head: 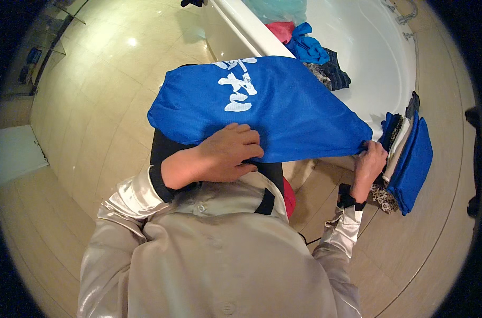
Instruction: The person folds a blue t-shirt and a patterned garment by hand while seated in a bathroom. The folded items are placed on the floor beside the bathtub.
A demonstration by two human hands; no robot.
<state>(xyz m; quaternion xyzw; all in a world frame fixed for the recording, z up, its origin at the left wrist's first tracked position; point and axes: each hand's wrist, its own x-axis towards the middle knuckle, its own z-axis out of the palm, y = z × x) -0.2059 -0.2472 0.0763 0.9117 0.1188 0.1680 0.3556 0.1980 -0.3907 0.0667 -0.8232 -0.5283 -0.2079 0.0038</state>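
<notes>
A blue cloth garment with white printed writing lies spread across my lap, its right part reaching over towards the bathtub. My left hand rests at the near edge of the cloth with its fingers bent; whether it pinches the fabric is hidden. My right hand grips the garment's near right corner between thumb and fingers. Just right of that hand, a row of folded clothes stands at the tub's edge, with blue, cream, dark and leopard-print pieces.
The white bathtub curves ahead on the right. Inside it lie a crumpled blue cloth, a red cloth, dark and patterned clothes and a translucent teal bag. Beige floor tiles extend to the left.
</notes>
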